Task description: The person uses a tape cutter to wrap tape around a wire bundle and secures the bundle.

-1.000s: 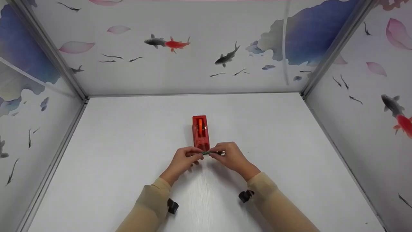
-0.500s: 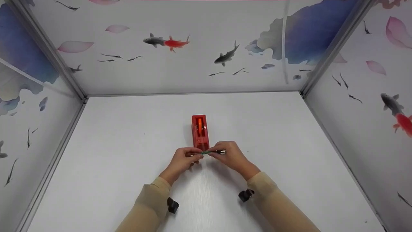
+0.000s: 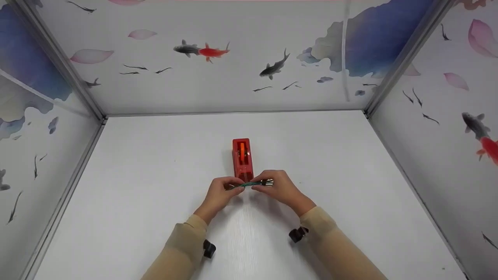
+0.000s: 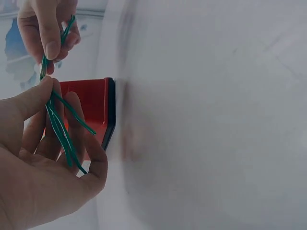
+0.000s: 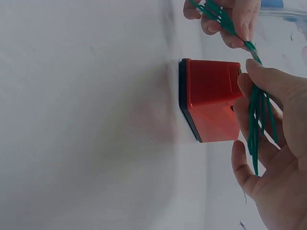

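Note:
A bundle of thin green twist ties (image 3: pixel 248 184) runs between my two hands, just in front of a red tape dispenser (image 3: pixel 236 167). My left hand (image 3: pixel 218 196) pinches the bundle between thumb and forefinger; the loose ends of the ties (image 4: pixel 60 132) fan out across its palm. Close beside it, my right hand (image 3: pixel 283 191) pinches the other side, with several ends (image 5: pixel 255 124) spread over its fingers. A short glossy stretch shows at the middle of the bundle in the right wrist view. The fingertips partly hide that middle.
An orange wheel (image 3: pixel 242 152) sits inside the dispenser. The white tabletop (image 3: pixel 155 163) reaches to printed panels at the back (image 3: pixel 233 89) and on both sides. Black wrist cameras (image 3: pixel 209 249) hang at the sleeves.
Both hands stay nearly in place. The left fingers have shifted slightly, and more of the green bundle shows along and between the fingers than before. The dispenser has not moved.

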A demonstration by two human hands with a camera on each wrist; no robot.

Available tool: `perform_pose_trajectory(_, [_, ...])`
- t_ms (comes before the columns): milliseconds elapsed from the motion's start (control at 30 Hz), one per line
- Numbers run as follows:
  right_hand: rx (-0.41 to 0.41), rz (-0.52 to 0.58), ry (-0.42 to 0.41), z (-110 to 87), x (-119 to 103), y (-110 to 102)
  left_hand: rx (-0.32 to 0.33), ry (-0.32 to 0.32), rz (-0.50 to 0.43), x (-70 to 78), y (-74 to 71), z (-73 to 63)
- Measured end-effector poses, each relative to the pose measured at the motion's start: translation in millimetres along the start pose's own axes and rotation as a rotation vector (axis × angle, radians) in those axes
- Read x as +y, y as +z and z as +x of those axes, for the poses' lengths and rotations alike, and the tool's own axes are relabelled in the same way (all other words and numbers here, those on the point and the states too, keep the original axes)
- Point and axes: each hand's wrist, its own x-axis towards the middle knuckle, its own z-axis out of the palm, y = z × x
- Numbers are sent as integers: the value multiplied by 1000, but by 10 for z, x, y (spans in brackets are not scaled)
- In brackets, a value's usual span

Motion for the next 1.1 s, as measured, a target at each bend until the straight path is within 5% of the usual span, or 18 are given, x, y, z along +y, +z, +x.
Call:
perform_pose_trajectory(200, [-39, -8, 70, 15, -19, -24, 43, 42, 69, 11, -3, -14])
perform_pose_trajectory(633, [-64, 10, 19, 8, 29, -1, 74, 83, 133, 22, 10, -38])
perform_pose_trajectory(900, [-41, -31, -101, -2, 14, -11, 68, 103, 126, 7, 3, -57])
perform_pose_trajectory(1100, [1, -126, -177, -7, -4, -6, 28, 53, 87, 11, -24, -59])
